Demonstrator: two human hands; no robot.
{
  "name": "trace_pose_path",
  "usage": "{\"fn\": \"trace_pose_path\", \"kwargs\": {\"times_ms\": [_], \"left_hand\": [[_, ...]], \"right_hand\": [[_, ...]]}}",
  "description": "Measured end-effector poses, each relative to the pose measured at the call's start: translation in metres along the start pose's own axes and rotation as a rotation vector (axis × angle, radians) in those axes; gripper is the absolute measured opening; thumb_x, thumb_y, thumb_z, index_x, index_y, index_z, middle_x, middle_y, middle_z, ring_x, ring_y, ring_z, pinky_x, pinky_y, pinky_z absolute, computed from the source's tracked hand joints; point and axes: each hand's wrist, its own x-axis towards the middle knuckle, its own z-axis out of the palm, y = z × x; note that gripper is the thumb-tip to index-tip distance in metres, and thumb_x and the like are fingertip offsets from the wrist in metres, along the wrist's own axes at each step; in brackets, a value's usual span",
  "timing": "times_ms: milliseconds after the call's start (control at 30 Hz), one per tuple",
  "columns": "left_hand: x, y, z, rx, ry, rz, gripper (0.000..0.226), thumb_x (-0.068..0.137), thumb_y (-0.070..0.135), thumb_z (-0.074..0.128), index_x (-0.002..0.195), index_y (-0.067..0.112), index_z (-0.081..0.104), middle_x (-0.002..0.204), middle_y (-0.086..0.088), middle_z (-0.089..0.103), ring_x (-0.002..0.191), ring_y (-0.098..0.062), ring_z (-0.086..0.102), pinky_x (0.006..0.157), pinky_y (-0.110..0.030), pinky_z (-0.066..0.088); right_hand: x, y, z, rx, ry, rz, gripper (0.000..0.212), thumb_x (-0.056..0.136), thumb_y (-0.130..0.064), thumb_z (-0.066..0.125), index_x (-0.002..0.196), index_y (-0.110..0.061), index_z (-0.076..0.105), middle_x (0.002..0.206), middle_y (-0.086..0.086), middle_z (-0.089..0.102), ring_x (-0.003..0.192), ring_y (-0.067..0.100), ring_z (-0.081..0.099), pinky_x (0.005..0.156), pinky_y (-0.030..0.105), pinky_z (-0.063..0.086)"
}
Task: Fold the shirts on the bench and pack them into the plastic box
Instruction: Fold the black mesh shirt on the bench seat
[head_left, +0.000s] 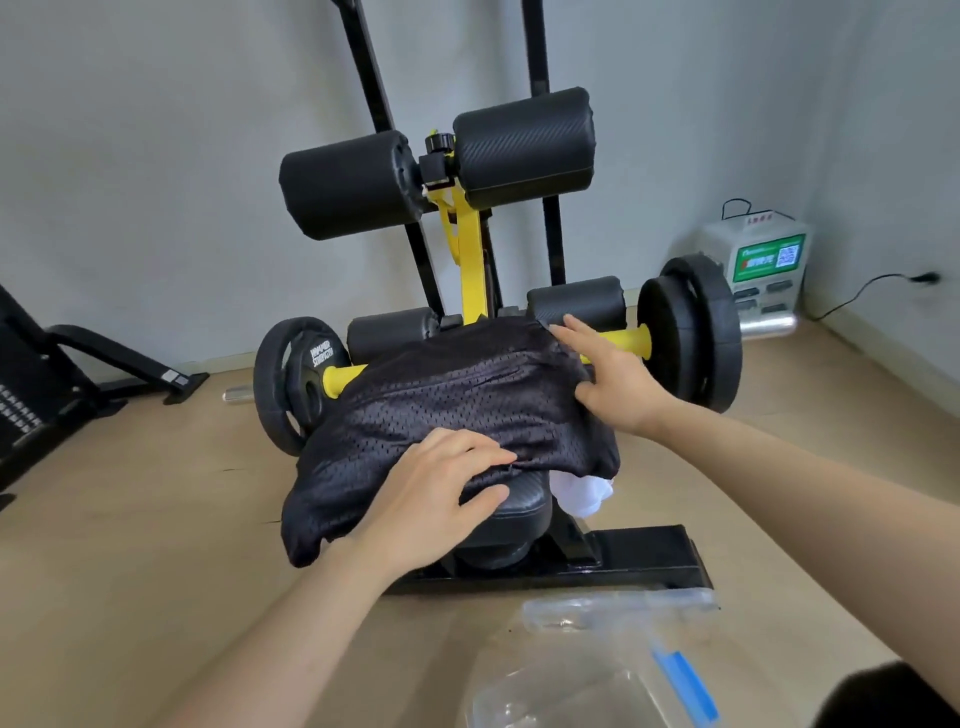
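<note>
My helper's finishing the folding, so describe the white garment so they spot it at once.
Find the yellow-framed weight bench. A black mesh shirt drapes its seat; the white garment pokes out under that shirt's right edge, the only white cloth.

Shirt (457, 395) draped on bench seat (511, 512); 2nd shirt (579, 491) beneath, right edge; plastic box (597, 670) on floor (156, 519) before seat.
</note>
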Motion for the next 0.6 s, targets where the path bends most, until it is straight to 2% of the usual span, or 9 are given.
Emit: {"fn": "trace_pose_path", "kwargs": {"times_ms": [67, 133, 233, 300, 333, 400, 500, 533, 600], "left_hand": [[0.001, -0.002, 0.001, 0.009, 0.020, -0.011, 0.036, 0.096, 0.049, 0.058, 0.130, 0.039, 0.062, 0.130, 0.026, 0.055, 0.123, 0.001, 0.042, 0.100, -0.022, 0.036], [0.002, -0.003, 0.001, 0.007, 0.052, -0.036, 0.033, 0.094, 0.051, 0.061, 0.124, 0.039, 0.066, 0.125, 0.027, 0.058, 0.118, 0.003, 0.046, 0.094, -0.020, 0.036], [0.005, -0.003, 0.003, 0.018, 0.106, -0.070, 0.022, 0.092, 0.048, 0.064, 0.111, 0.038, 0.071, 0.114, 0.025, 0.065, 0.108, -0.001, 0.052, 0.087, -0.021, 0.041], [0.006, -0.002, 0.004, 0.043, 0.143, -0.077, 0.012, 0.093, 0.043, 0.064, 0.101, 0.037, 0.071, 0.105, 0.023, 0.067, 0.102, -0.004, 0.055, 0.082, -0.024, 0.044], [0.007, -0.002, 0.005, 0.046, 0.155, -0.089, 0.008, 0.094, 0.041, 0.064, 0.097, 0.037, 0.071, 0.101, 0.022, 0.067, 0.100, -0.005, 0.057, 0.079, -0.025, 0.045], [0.008, -0.003, 0.006, 0.011, 0.168, -0.135, 0.008, 0.095, 0.041, 0.062, 0.094, 0.037, 0.069, 0.096, 0.022, 0.066, 0.097, -0.006, 0.058, 0.079, -0.029, 0.047], [0.011, -0.004, 0.005, -0.173, 0.227, -0.220, 0.014, 0.093, 0.048, 0.059, 0.093, 0.037, 0.068, 0.090, 0.021, 0.069, 0.092, -0.005, 0.063, 0.083, -0.038, 0.053], [0.012, -0.003, 0.005, -0.250, 0.259, -0.237, 0.012, 0.093, 0.045, 0.061, 0.092, 0.036, 0.069, 0.089, 0.020, 0.070, 0.090, -0.004, 0.064, 0.083, -0.037, 0.054], [0.015, 0.001, 0.002, -0.352, 0.315, -0.258, 0.007, 0.094, 0.032, 0.066, 0.088, 0.033, 0.071, 0.086, 0.019, 0.071, 0.088, -0.002, 0.064, 0.082, -0.031, 0.053]], "right_hand": [[-0.001, 0.008, -0.008, 0.025, 0.017, 0.027, 0.073, 0.087, 0.006, 0.050, 0.151, -0.026, 0.035, 0.160, -0.008, 0.027, 0.126, 0.013, 0.046, 0.104, 0.024, 0.036], [-0.006, 0.016, -0.011, -0.012, 0.025, 0.023, 0.063, 0.088, 0.001, 0.056, 0.144, -0.025, 0.047, 0.149, -0.004, 0.047, 0.128, 0.018, 0.050, 0.101, 0.026, 0.041], [-0.016, 0.020, -0.015, -0.025, -0.015, 0.017, 0.034, 0.083, -0.005, 0.067, 0.113, -0.021, 0.069, 0.114, 0.000, 0.068, 0.097, 0.018, 0.063, 0.086, 0.029, 0.052], [-0.026, 0.017, -0.015, 0.024, -0.078, 0.025, 0.019, 0.078, -0.006, 0.071, 0.091, -0.020, 0.069, 0.093, 0.004, 0.069, 0.085, 0.019, 0.064, 0.080, 0.034, 0.055], [-0.031, 0.015, -0.013, 0.031, -0.102, 0.015, 0.019, 0.074, -0.008, 0.074, 0.086, -0.021, 0.066, 0.089, 0.004, 0.067, 0.082, 0.020, 0.063, 0.077, 0.034, 0.055], [-0.041, 0.012, -0.003, 0.013, -0.130, -0.020, 0.029, 0.066, -0.017, 0.079, 0.087, -0.021, 0.059, 0.091, 0.003, 0.060, 0.084, 0.021, 0.057, 0.075, 0.033, 0.052], [-0.054, 0.016, 0.022, -0.179, -0.087, -0.133, 0.063, 0.054, -0.045, 0.083, 0.101, -0.024, 0.046, 0.101, -0.004, 0.042, 0.093, 0.019, 0.044, 0.079, 0.031, 0.042], [-0.057, 0.018, 0.029, -0.269, -0.047, -0.157, 0.068, 0.055, -0.049, 0.083, 0.105, -0.025, 0.043, 0.103, -0.006, 0.037, 0.095, 0.018, 0.039, 0.079, 0.032, 0.038], [-0.059, 0.023, 0.036, -0.386, 0.057, -0.189, 0.064, 0.063, -0.044, 0.083, 0.107, -0.023, 0.042, 0.104, -0.007, 0.033, 0.095, 0.018, 0.035, 0.078, 0.033, 0.030]]}}
